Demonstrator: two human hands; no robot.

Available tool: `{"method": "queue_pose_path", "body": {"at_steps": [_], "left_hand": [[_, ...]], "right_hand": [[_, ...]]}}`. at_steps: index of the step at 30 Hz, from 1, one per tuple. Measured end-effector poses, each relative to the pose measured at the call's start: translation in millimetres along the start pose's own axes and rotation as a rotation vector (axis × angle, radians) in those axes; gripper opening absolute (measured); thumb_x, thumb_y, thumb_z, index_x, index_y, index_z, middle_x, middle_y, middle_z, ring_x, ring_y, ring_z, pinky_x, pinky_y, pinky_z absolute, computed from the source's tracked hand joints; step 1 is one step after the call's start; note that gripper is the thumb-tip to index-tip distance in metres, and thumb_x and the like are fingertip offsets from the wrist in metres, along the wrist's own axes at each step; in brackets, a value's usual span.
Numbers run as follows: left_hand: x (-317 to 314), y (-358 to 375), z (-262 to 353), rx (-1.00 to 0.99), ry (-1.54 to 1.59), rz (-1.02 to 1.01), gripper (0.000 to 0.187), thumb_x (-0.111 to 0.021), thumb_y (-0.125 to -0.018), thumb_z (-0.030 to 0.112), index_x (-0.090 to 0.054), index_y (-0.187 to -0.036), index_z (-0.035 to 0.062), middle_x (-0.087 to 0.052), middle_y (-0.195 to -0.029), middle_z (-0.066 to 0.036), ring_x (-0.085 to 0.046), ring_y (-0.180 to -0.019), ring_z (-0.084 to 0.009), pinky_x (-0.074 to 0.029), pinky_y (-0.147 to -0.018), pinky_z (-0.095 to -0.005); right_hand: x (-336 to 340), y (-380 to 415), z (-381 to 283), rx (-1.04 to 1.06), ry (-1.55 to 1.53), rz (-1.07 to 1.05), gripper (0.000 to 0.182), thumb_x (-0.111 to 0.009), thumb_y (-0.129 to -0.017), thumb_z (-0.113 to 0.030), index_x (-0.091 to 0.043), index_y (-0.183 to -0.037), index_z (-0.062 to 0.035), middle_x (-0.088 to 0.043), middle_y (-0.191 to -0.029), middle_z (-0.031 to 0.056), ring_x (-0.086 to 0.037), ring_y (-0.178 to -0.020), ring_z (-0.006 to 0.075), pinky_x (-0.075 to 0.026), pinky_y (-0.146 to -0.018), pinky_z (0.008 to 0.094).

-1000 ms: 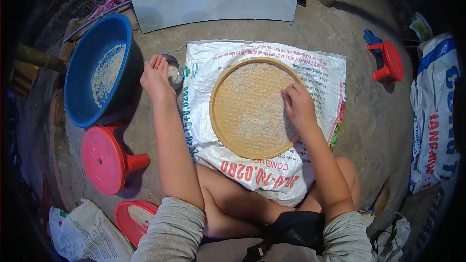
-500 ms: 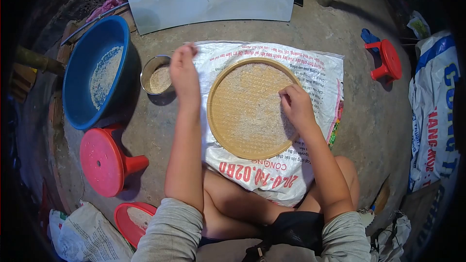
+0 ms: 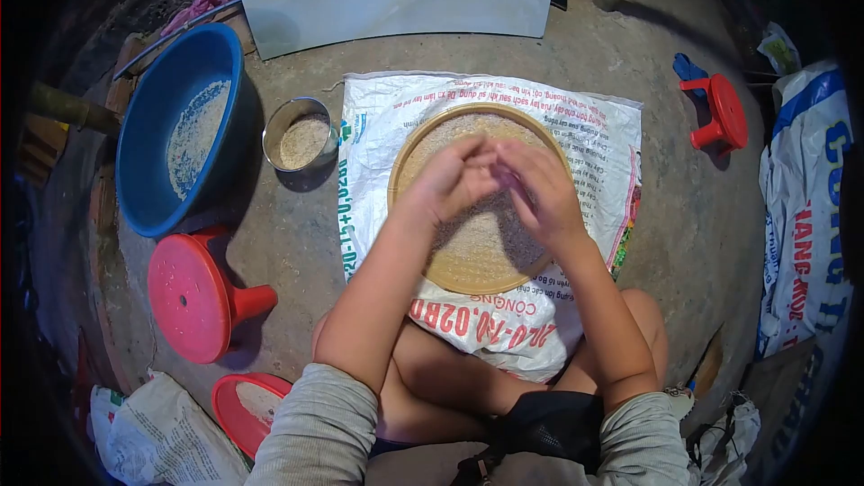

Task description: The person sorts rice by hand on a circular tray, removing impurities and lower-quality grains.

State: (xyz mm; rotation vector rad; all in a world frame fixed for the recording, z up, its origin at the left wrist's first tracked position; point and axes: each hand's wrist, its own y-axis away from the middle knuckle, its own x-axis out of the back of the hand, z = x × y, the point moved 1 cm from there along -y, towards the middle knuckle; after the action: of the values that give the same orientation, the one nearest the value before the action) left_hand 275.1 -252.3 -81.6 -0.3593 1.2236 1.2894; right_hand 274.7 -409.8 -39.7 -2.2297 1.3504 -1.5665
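Observation:
A round woven bamboo tray [image 3: 430, 277] lies in front of me, with pale grains of rice [image 3: 504, 238] spread over it. Above its middle my two hands come together, slightly blurred. My left hand [image 3: 457, 178] has bent, loosely parted fingers and no visible object in it. Its fingertips meet my right hand [image 3: 543, 187], whose fingers stretch out over them with the thumb apart. Anything small between the palms is hidden. Under the tray is a white printed sack [image 3: 369, 243].
Left of the sack stand a metal pot [image 3: 304, 166] of grain, a large blue basin [image 3: 135, 180] with grain and a red stool [image 3: 191, 297]. A red bowl [image 3: 236, 409] sits nearer me. Another red stool [image 3: 724, 115] and a filled sack [image 3: 801, 225] are at right.
My left hand has moved right, from beside the pot to over the tray, where it meets my right hand. The right hand's bunched fingers have straightened.

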Motion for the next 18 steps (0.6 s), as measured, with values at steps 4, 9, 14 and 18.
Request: {"method": "queue_pose_path", "body": {"at_steps": [4,9,14,18], "left_hand": [[10.3,21.1,59.3,-0.322,-0.146,0.159,0.039,-0.035,-0.100,0.019,-0.048,-0.114,-0.0152,-0.059,-0.108,-0.028,-0.063,-0.101,-0.0303,-0.055,-0.088,-0.0349],[47.1,55.6,118.2,-0.840,-0.375,0.569,0.047,-0.037,-0.099,0.025,-0.048,-0.121,-0.0152,-0.056,-0.122,-0.027,-0.058,-0.112,-0.0341,-0.048,-0.097,-0.0377],[59.0,48.6,111.6,-0.743,-1.208,0.915,0.050,-0.040,-0.098,0.034,-0.044,-0.135,0.0014,-0.043,-0.140,-0.021,-0.031,-0.135,-0.0377,-0.021,-0.111,-0.0465],[35.8,25.7,78.2,-0.874,-1.079,0.520,0.048,-0.040,-0.099,0.038,-0.045,-0.137,0.0097,-0.038,-0.145,-0.016,-0.030,-0.138,-0.0316,-0.020,-0.113,-0.0456]], "right_hand": [[2.7,1.3,-0.2,-0.139,0.135,-0.017,0.049,-0.066,-0.075,-0.001,-0.053,-0.122,-0.0015,-0.055,-0.121,0.0179,-0.052,-0.113,0.0335,-0.042,-0.098,0.0414],[-9.6,21.8,20.0,-0.277,0.294,-0.109,0.049,-0.067,-0.076,-0.005,-0.053,-0.122,0.0004,-0.052,-0.121,0.0193,-0.050,-0.112,0.0346,-0.039,-0.099,0.0418],[-17.9,27.3,27.2,-0.352,0.186,-0.129,0.030,-0.066,-0.077,-0.002,-0.057,-0.106,0.0002,-0.054,-0.100,0.0172,-0.053,-0.094,0.0341,-0.044,-0.084,0.0406],[-22.9,35.5,38.2,-0.355,0.144,-0.089,0.017,-0.064,-0.078,0.000,-0.058,-0.094,0.0013,-0.055,-0.091,0.0154,-0.056,-0.087,0.0326,-0.045,-0.078,0.0388]]}}
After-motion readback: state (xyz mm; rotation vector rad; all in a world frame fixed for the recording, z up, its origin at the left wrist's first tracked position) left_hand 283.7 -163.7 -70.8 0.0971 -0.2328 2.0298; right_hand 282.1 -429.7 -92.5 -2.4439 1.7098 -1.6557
